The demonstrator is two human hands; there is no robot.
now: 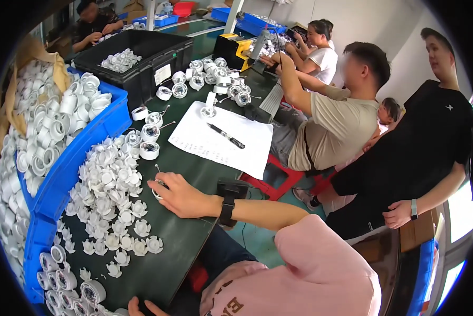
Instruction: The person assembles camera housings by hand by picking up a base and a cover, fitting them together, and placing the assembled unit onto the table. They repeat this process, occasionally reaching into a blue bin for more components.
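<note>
- The right hand point(181, 197) lay on the green bench point(194, 168) near its right edge, fingers curled shut around a small white ring-shaped part point(157, 190).
- The left hand point(144, 307) showed only fingertips at the bench's near edge; whether it gripped anything could not be told.
- White flower-shaped clips point(112, 195) were heaped just left of the part.
- Judged: seating a clip squarely wanted the part held flat, steady.
</note>
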